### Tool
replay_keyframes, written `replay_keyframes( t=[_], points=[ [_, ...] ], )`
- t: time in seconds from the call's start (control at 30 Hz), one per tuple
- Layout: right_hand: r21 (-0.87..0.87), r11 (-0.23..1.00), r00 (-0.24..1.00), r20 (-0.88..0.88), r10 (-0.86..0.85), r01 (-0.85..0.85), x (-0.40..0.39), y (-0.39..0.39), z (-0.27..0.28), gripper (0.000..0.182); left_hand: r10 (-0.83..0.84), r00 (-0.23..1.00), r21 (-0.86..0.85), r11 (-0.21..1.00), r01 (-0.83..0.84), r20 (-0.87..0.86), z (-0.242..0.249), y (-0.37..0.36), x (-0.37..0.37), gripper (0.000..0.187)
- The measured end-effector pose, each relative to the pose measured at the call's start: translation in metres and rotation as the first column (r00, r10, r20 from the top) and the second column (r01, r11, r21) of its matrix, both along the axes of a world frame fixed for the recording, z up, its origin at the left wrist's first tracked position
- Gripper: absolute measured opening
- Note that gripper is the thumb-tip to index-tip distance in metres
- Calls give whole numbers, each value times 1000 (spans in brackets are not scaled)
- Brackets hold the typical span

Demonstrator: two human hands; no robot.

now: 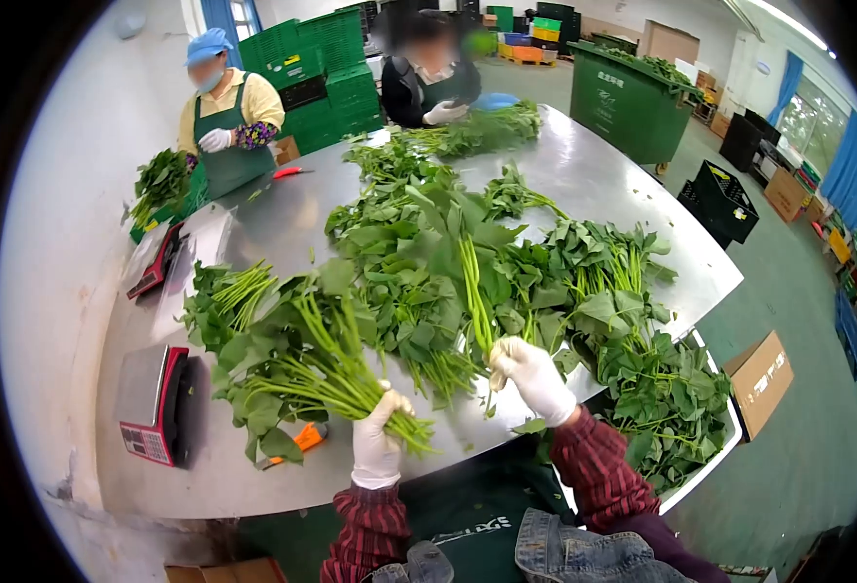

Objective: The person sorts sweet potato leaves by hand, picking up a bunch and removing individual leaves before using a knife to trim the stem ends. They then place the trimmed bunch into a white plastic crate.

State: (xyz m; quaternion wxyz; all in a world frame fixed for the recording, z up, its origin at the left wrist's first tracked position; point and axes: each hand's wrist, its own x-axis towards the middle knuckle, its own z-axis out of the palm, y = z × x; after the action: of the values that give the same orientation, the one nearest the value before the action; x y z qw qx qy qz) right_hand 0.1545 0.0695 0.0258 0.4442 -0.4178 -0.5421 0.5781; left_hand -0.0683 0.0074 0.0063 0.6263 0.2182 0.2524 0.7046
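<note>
My left hand, in a white glove, is closed around the stems of a thick bunch of leafy greens. The leaves of that bunch point up and to the left, and its stem ends stick out past my fingers. To the right, my gloved right hand pinches the lower stems of a smaller bundle of greens, held upright with its leaves at the top. Behind both hands a large heap of the same greens spreads over the metal table. An orange-handled tool lies beside the left bunch.
Two red-edged scales stand along the table's left side. A white bin full of greens is at my right, near a cardboard box. Two co-workers are across the table. A red-handled tool lies near one. A green dumpster stands behind.
</note>
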Motion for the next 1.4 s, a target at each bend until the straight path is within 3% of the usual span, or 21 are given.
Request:
replay_keyframes(
  t=[0.07, 0.13, 0.2, 0.3, 0.33, 0.4, 0.47, 0.63, 0.67, 0.7, 0.73, 0.8, 0.87, 0.93, 1.0, 1.07, 1.13, 1.2, 1.23, 1.33, 1.4],
  points=[
    [32, 998, 980, 192, -54, 49, -19, -18, -1, 18, 48, 972, -129, 988, -79, -232, 11, 2, 8, 17],
    [231, 973, 914, 394, -101, 8, -30, -29, -15, 19, 69, 977, -85, 993, -88, -203, 13, 4, 12, 20],
    [432, 901, 877, 449, -173, -44, -40, -37, -26, 15, 97, 957, -98, 987, -128, -274, 17, 6, 16, 21],
    [458, 888, 832, 508, -222, -43, -52, -52, -30, 13, 124, 932, -100, 981, -167, -340, 14, 6, 19, 20],
    [554, 832, 801, 516, -303, -42, -55, -56, -29, 13, 141, 909, -98, 976, -194, -392, 12, 8, 19, 21],
    [642, 765, 769, 514, -380, -51, -59, -61, -30, 14, 118, 912, -91, 982, -166, -392, 10, 8, 19, 23],
    [742, 668, 752, 474, -459, -60, -63, -65, -32, 17, 222, 909, -41, 967, -252, -352, 18, 9, 24, 27],
    [605, 788, 726, 593, -348, -117, -65, -71, -31, 22, 186, 940, -66, 975, -213, -285, 12, 9, 18, 24],
    [312, 949, 848, 512, -135, -37, -65, -70, -25, 20, 174, 935, -89, 974, -210, -309, 14, 8, 17, 22],
    [-29, 999, 939, 341, 35, -26, -65, -70, -20, 18, 174, 935, -88, 974, -210, -309, 12, 8, 15, 22],
    [-29, 999, 939, 341, 34, -25, -63, -69, -15, 18, 181, 916, -65, 974, -218, -358, 11, 7, 15, 20],
    [-109, 994, 982, 188, -6, 27, -51, -69, -9, 15, 183, 896, -41, 975, -218, -404, 12, 6, 15, 18],
    [-70, 978, 978, 90, -189, 196, -31, -73, -11, 13, 89, 972, -108, 988, -115, -216, 25, 1, 17, 17],
    [246, 926, 893, 280, -351, 287, 8, -73, -44, 12, 78, 963, -83, 991, -102, -259, 15, 2, 10, 21],
    [81, 843, 847, -23, -532, 532, 29, -89, -28, 15, 46, 976, -101, 992, -70, -215, 11, 2, 7, 25],
    [67, 688, 691, -96, -716, 722, 58, -99, -37, 15, 44, 974, -66, 996, -60, -223, 4, 4, 5, 24],
    [-21, 623, 621, -54, -782, 782, 95, -109, -56, 28, 51, 971, -22, 998, -58, -234, -1, 6, 0, 23],
    [-317, 538, 582, 56, -811, 781, 124, -121, -73, 47, -1, 959, -56, 998, -15, -283, -5, 9, -4, 25],
    [-369, 481, 551, 109, -827, 795, 136, -125, -90, 60, 7, 938, -35, 999, -21, -348, -4, 10, -6, 26],
    [-380, 528, 589, 59, -806, 760, 152, -138, -108, 57, 42, 904, -4, 999, -49, -425, 0, 18, -21, 24],
    [-310, 571, 610, 40, -791, 761, 155, -136, -117, 53, 120, 844, -14, 989, -150, -523, -28, 30, -38, 16]
  ],
)
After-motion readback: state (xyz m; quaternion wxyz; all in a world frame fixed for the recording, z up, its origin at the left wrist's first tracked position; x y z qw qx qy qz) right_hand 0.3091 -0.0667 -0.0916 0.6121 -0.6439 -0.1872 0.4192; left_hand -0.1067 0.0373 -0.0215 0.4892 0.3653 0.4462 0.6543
